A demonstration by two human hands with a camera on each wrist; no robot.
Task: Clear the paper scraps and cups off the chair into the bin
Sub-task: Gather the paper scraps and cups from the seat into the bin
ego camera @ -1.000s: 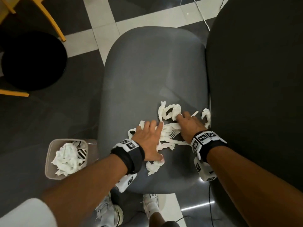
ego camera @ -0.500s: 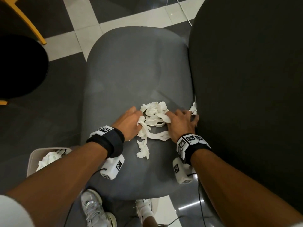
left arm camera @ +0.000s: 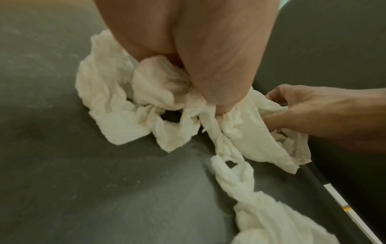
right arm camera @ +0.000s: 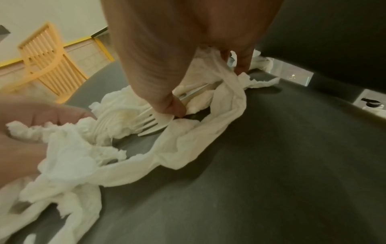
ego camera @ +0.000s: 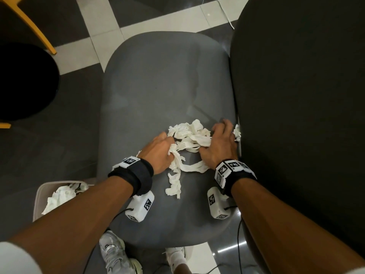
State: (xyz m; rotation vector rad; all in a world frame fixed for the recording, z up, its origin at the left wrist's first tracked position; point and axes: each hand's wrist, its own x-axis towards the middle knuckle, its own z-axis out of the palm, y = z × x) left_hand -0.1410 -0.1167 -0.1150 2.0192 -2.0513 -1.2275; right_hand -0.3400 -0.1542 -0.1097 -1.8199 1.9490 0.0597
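One bin sits on the floor at the near left, white crumpled paper inside it. Two hands work on the grey chair seat — the left hand has its fingers curled into the paper scraps, the right hand grips the same tangle and pinches a white plastic fork. One scrap lies at the seat's right edge, against the dark backrest; the far seat is bare.

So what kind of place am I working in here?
Probably a cafe or canteen seating area: grey moulded plastic chair seat, yellow slatted wooden chair, white plastic fork among the torn white paper scraps.
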